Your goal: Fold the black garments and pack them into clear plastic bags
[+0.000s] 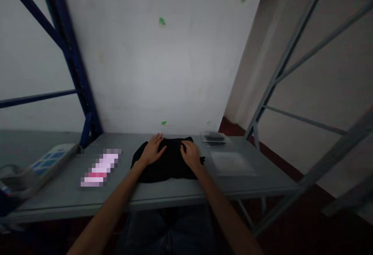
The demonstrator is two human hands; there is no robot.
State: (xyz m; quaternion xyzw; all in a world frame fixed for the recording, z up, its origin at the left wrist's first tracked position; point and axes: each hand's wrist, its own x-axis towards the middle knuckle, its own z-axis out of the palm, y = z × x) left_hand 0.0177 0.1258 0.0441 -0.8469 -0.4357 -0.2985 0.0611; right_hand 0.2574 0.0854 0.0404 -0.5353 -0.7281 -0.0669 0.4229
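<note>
A piece of black cloth [171, 165], perhaps a garment, lies on the grey table in front of me. Its exact kind I cannot make out. My left hand [153, 150] rests on its left part, palm down with the fingers stretched out and the thumb apart. On the right part lies my right hand [190, 154], fingers slightly bent and spread over the fabric. Neither hand grips the cloth visibly. To the right of the cloth lies a clear plastic bag [231, 163], flat on the table. Behind it are packed bags [215, 138] with dark contents.
The grey tabletop [180, 194] ends at a front edge near my legs. A blurred-out bright phone-like shape [101, 167] lies on the left. Further left is a white and blue box [52, 159]. Blue rack posts [70, 56] and grey posts [276, 80] flank the white wall panel [163, 72].
</note>
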